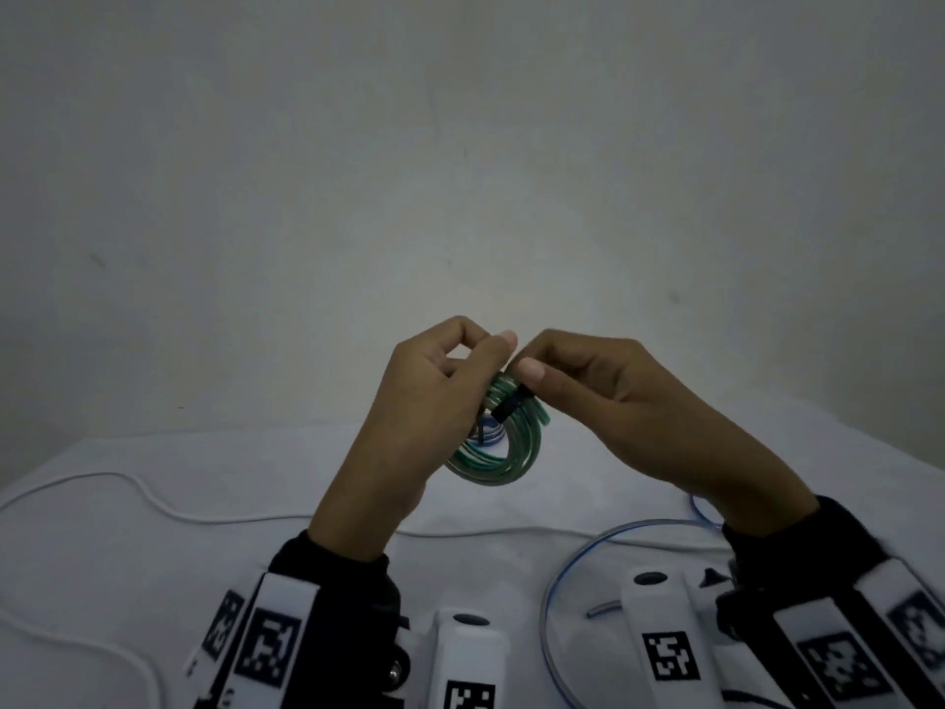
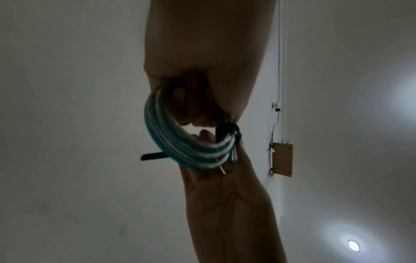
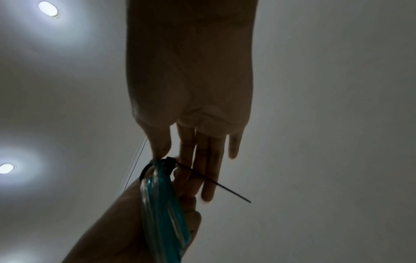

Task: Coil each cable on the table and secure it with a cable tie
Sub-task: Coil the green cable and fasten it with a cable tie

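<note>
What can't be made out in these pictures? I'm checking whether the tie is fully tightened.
- Black cable tie head, head view: right hand thumb covers it; lock state unclear.
- Green coil: left hand hides its left side.
- Blue cable: cut off by bottom edge.
- White cable: runs off left edge.

I count two hands: left hand (image 1: 409, 401), right hand (image 1: 629, 417), mid-frame in the head view. One green coiled cable (image 1: 503, 458) between them, with one black cable tie (image 1: 511, 405) round it. Loose cables on the table (image 1: 460, 565): one white cable (image 1: 153, 498) at lower left, one blue cable (image 1: 572, 555) at lower right. A second small coil (image 1: 491, 434) shows through the green one, too hidden to be sure of. Ceiling lights in the right wrist view: I count two, at upper left (image 3: 47, 8) and mid-left (image 3: 6, 168).
</note>
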